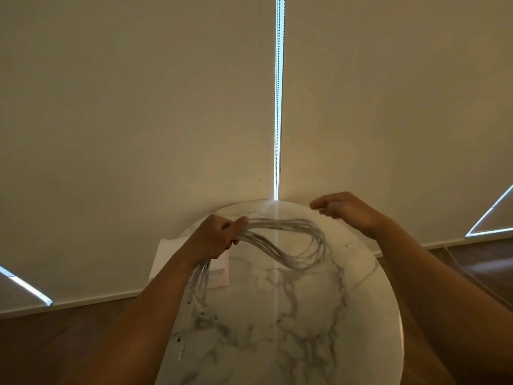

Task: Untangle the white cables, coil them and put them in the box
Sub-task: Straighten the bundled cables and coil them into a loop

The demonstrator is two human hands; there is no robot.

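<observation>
Box: a flat white cardboard box (166, 254) sits at the desk's left edge, its inside hidden by our arm.
Cables: the bundle of white cables (263, 245) loops above the desk.
Left hand (213, 240): we grip the bundle.
Right hand (344, 209): loosely curled, holding nothing.
Desk: round white marble desk (305, 315).
Room: beige roller blinds (138, 107), dark wooden floor (485, 262).

No legible text, label or number anywhere.

Two hands (213, 240) (344, 211), one box (165, 254), one table (277, 315), cables (277, 223) (uncountable)
</observation>
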